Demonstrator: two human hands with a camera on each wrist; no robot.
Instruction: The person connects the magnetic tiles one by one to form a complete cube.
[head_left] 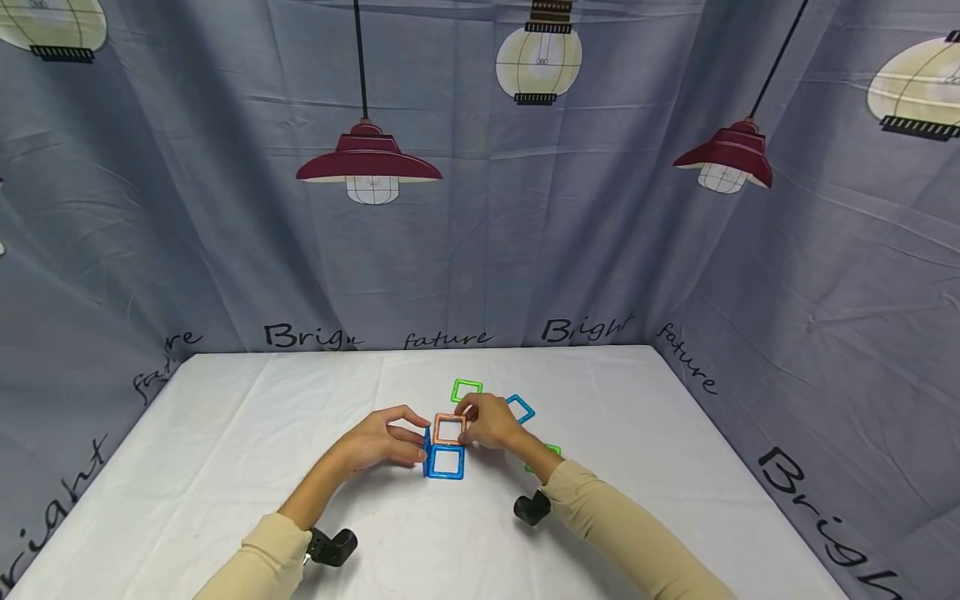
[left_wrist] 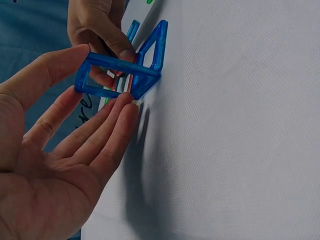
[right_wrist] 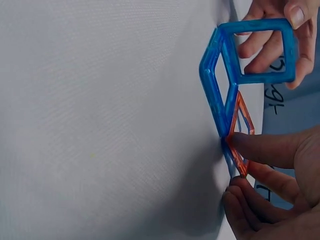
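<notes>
A blue square frame point(head_left: 447, 476) lies flat on the white table, joined along one edge to a second blue square frame point(left_wrist: 115, 63) that stands upright at its left. My left hand point(head_left: 381, 439) holds the upright one, fingertips at its outer corners and lower edge. Just beyond the flat blue frame, an orange square frame point(head_left: 438, 429) touches or nearly touches it. My right hand point(head_left: 491, 421) pinches the orange frame between thumb and fingers at its right side. In the right wrist view a thin blue edge point(right_wrist: 228, 156) shows by the orange frame; what it belongs to is unclear.
A green square frame point(head_left: 467, 382) lies behind my right hand, with another blue square frame point(head_left: 522, 403) to its right. Under the right forearm, a second green piece point(head_left: 555, 449) is partly hidden. A grey printed curtain point(head_left: 465, 267) hangs around the table point(head_left: 225, 433).
</notes>
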